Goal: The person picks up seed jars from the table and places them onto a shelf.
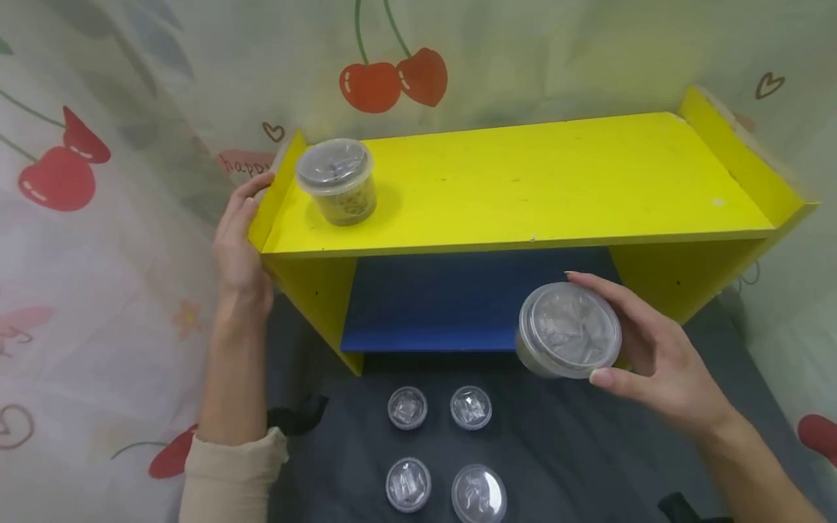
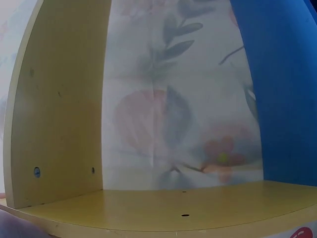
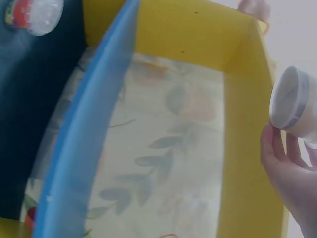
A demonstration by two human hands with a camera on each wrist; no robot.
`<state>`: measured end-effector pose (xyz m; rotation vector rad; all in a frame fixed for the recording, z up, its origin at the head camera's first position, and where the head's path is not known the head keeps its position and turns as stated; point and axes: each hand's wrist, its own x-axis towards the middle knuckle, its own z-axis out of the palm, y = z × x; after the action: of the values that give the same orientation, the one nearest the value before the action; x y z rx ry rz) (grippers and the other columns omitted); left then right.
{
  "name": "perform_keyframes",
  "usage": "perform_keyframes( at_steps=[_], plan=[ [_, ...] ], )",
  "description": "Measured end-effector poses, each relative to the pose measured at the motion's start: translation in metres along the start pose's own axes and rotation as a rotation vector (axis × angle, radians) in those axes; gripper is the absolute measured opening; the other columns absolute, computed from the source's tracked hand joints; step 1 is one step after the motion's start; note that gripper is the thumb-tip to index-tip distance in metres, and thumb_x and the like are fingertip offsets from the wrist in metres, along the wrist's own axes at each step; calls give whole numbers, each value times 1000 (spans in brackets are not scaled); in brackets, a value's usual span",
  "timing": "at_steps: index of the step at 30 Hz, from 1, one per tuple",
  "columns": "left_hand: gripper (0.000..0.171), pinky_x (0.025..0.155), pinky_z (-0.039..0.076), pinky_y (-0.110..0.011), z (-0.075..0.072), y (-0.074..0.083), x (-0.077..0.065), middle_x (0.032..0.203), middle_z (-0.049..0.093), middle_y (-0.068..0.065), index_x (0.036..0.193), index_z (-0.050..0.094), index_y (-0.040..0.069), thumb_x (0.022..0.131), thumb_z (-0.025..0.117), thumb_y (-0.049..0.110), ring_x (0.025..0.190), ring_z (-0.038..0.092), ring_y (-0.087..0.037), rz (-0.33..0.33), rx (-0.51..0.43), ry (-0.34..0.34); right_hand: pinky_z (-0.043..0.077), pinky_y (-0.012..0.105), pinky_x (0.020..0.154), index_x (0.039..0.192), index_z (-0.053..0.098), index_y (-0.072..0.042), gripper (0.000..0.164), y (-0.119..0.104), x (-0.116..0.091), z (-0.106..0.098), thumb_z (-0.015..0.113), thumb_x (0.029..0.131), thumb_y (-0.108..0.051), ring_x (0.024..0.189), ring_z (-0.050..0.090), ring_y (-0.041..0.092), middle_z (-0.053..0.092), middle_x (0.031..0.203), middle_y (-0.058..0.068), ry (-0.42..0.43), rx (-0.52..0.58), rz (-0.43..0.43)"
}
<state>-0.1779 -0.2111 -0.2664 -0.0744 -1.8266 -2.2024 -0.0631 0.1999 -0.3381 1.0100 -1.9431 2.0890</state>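
My right hand (image 1: pixel 660 349) grips a clear lidded plastic tub (image 1: pixel 570 330) between thumb and fingers, in front of the shelf's right half. In the right wrist view the tub (image 3: pixel 297 101) appears at the right edge, tipped sideways by the camera's angle. My left hand (image 1: pixel 242 250) rests against the outer left side of the yellow shelf unit (image 1: pixel 497 189); its thumb is hidden. Close to that hand, another lidded tub (image 1: pixel 336 181) with small brownish contents stands on the left end of the yellow top.
Several small lidded tubs, such as the front-left tub (image 1: pixel 408 484), sit on the dark cloth (image 1: pixel 556 450) before the unit. A blue shelf board (image 1: pixel 431 298) lies below the yellow top. Printed curtain (image 1: pixel 523 58) hangs behind and at both sides.
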Motion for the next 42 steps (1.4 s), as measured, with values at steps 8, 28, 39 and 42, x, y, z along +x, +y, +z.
perform_keyframes(
  at_steps=[8,28,39,42],
  plan=[
    [41,95,47,-29,2,-2,2,142,49,-7,136,57,12,106,32,20,116,52,-24,19,14,4,49,28,97,147,27,16,79,-13,19,-3,60,76,16,122,49,31,40,146,28,-73,67,-67],
    [41,91,48,-28,-2,-3,0,140,49,-9,136,56,11,105,32,20,110,53,-23,33,20,0,39,26,105,150,35,5,75,-40,70,-7,56,79,17,122,43,34,42,142,26,-48,-28,-58],
    [41,87,49,-28,-3,-3,-1,137,50,-11,137,55,11,105,32,21,104,55,-22,41,5,-17,36,20,107,153,34,-5,70,-49,102,-15,50,88,14,126,40,32,40,144,21,-98,-86,43],
    [41,87,50,-28,-2,-3,-1,138,50,-11,137,55,11,105,32,21,104,55,-22,38,6,-22,39,17,103,154,35,-11,67,-51,111,-18,53,92,7,126,41,29,40,144,17,-72,-122,103]
  ],
)
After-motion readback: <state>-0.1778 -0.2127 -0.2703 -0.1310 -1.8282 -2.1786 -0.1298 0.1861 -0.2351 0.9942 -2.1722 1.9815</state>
